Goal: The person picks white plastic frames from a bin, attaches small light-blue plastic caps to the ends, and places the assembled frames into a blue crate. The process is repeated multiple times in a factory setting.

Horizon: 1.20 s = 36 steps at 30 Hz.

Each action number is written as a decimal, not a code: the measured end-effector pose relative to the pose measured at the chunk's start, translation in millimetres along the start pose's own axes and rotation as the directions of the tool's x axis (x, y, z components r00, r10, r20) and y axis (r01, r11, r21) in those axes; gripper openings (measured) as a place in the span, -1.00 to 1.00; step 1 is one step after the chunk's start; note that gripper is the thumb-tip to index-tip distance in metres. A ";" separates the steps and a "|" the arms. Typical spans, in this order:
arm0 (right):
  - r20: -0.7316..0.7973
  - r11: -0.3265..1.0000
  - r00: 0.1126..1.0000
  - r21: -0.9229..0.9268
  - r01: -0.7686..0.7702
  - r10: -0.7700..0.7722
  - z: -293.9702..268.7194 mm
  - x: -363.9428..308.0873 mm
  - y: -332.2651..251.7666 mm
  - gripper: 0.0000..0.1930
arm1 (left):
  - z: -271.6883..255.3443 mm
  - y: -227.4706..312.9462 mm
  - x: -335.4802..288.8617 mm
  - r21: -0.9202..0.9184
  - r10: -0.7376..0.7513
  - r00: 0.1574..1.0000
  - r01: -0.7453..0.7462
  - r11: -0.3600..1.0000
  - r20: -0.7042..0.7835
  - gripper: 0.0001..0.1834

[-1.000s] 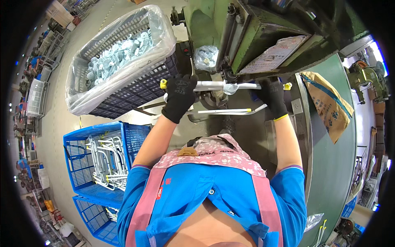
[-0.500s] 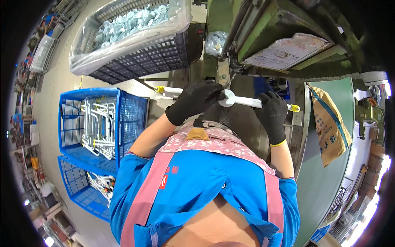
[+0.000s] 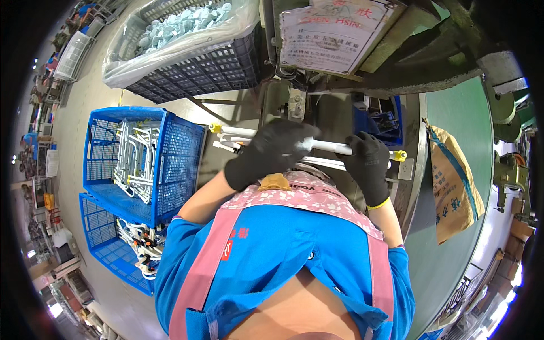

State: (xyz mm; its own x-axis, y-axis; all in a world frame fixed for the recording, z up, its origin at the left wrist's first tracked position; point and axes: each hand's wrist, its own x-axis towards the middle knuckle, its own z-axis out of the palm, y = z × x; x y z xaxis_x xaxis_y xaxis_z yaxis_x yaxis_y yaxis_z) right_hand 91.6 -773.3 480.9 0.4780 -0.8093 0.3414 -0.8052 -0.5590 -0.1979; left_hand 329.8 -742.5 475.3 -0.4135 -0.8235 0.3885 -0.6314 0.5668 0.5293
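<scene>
A white tube frame (image 3: 334, 147) with yellow end caps lies across in front of my apron, below the machine. My right hand (image 3: 365, 164), in a black glove, is closed round the frame's right part. My left hand (image 3: 272, 150), also gloved in black, is over the frame's left part. Its fingertips are smeared by motion and close on a small pale metal disc (image 3: 306, 144) against the tube. The disc's outline is blurred, and the left fingers hide part of the tube.
A black crate (image 3: 198, 71) lined with clear plastic holds many metal pieces at upper left. Below it, blue baskets (image 3: 184, 164) hold white tube frames. Ahead stands a green machine (image 3: 391, 85) with a worn label plate. A brown paper sack (image 3: 453, 181) lies on the green surface at right.
My view has shifted, showing more of the machine's plate. The disc, seen face-on earlier, now shows as a smaller blurred piece at my left fingertips. More of the frame's lower tube shows.
</scene>
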 end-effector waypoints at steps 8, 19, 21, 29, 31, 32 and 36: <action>-0.128 0.920 0.957 0.265 0.287 -0.261 -23.8 -2.0 -52.7 -0.70 | 40.8 -12.7 -5.0 0.118 0.079 0.994 -0.071 0.990 -0.070 -0.55; 0.513 0.560 0.853 0.682 -0.471 0.093 101.2 -146.6 44.6 -0.72 | -46.9 -73.7 -37.0 -0.321 -0.046 0.968 -0.037 0.946 -0.247 -0.77; 0.499 0.569 0.857 0.670 -0.477 0.131 117.7 -165.3 56.6 -0.71 | -75.9 -105.7 -53.5 -0.440 -0.024 0.986 -0.052 0.897 -0.167 -0.67; 0.568 -0.352 0.712 0.821 -0.450 0.413 139.6 -160.2 29.3 -0.66 | -88.3 -221.1 -116.3 -0.670 -0.646 0.744 0.393 0.629 -0.170 -0.80; 0.366 -0.017 0.850 0.921 -0.389 0.379 131.5 -134.4 9.8 -0.66 | -103.1 -230.2 -140.5 -0.066 -0.484 0.836 0.484 0.872 -0.259 -0.80; 0.201 0.341 0.926 0.888 -0.310 0.319 125.0 -119.4 -0.8 -0.65 | -117.1 -231.4 -150.1 0.027 -0.510 0.840 0.523 0.852 -0.185 -0.82; 0.086 0.696 0.954 0.666 -0.269 0.286 118.8 -74.5 -51.1 -0.79 | -166.9 -226.3 -130.5 -0.179 -0.695 0.716 0.675 0.715 -0.075 -0.79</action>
State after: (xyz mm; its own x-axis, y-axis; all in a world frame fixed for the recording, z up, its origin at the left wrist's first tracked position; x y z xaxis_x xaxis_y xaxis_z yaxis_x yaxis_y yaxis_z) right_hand 138.8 -705.9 356.4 0.2557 -0.9478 0.1904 -0.4550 -0.2918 -0.8413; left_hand 636.1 -758.9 430.8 0.1916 -0.9809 -0.0333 -0.6131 -0.1461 0.7763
